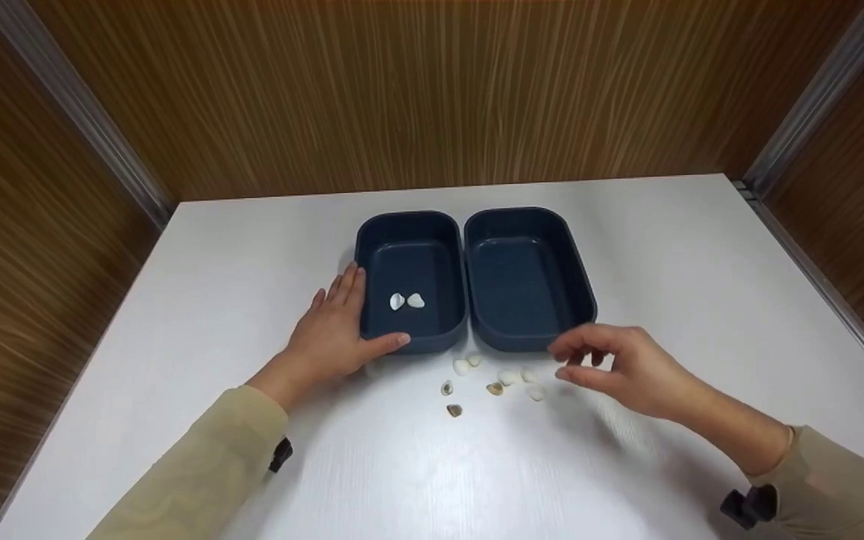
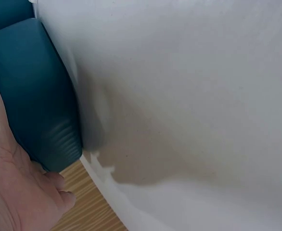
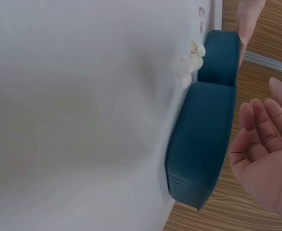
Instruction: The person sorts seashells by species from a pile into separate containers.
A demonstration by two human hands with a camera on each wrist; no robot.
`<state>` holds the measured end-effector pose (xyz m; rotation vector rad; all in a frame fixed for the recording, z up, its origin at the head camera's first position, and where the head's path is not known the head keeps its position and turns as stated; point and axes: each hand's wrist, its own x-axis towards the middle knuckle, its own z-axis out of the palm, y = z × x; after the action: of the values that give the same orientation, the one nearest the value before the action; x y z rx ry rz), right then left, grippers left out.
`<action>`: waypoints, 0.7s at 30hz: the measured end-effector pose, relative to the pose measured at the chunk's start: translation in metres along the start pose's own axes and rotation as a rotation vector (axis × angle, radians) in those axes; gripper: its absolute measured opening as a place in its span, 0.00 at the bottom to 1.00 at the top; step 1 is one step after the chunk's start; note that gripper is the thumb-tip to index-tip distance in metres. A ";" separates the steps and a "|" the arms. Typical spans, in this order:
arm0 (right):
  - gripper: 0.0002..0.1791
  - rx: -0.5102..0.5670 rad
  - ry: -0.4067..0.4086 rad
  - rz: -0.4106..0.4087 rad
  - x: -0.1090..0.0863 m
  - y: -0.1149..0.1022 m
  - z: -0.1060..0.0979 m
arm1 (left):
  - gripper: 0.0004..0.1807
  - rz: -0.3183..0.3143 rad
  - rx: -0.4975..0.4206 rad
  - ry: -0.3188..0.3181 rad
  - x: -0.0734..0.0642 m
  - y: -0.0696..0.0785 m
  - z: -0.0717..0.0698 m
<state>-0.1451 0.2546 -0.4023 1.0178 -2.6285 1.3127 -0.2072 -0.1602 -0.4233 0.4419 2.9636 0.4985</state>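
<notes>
Well, left hand [image 1: 333, 335] touches left tray [image 1: 411, 266], fingers straight — right hand [image 1: 634, 371] hovers near shells [image 1: 508, 377], fingers loosely bent.

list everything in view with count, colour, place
Table: 1, white, at centre
Left tray: 1, dark blue, on table
Right tray: 1, dark blue, beside left tray
White shells: 2, white, in left tray
Pale shells: at least 5, off-white, on table before trays
Dark shells: 3, brownish, near pale shells
Panels: 3, brown, behind table and both sides
Rails: at least 2, grey, panel corners
Wrist gear: 2, black, foreground
Sleeves: 2, beige, foreground
Left grip: 1, bare, against left tray
Right grip: 1, bare, over table
</notes>
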 end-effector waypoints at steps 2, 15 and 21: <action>0.12 0.006 -0.009 0.008 -0.005 0.003 0.004 | 0.75 0.002 0.001 -0.001 0.000 0.000 0.000; 0.10 0.105 -0.078 0.169 -0.022 0.025 0.027 | 0.74 -0.001 -0.052 0.019 0.001 0.001 0.003; 0.11 0.136 -0.107 0.210 -0.020 0.029 0.032 | 0.74 -0.009 -0.083 0.037 0.001 -0.001 0.007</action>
<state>-0.1376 0.2546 -0.4494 0.8690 -2.8257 1.5397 -0.2074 -0.1589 -0.4302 0.4158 2.9647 0.6334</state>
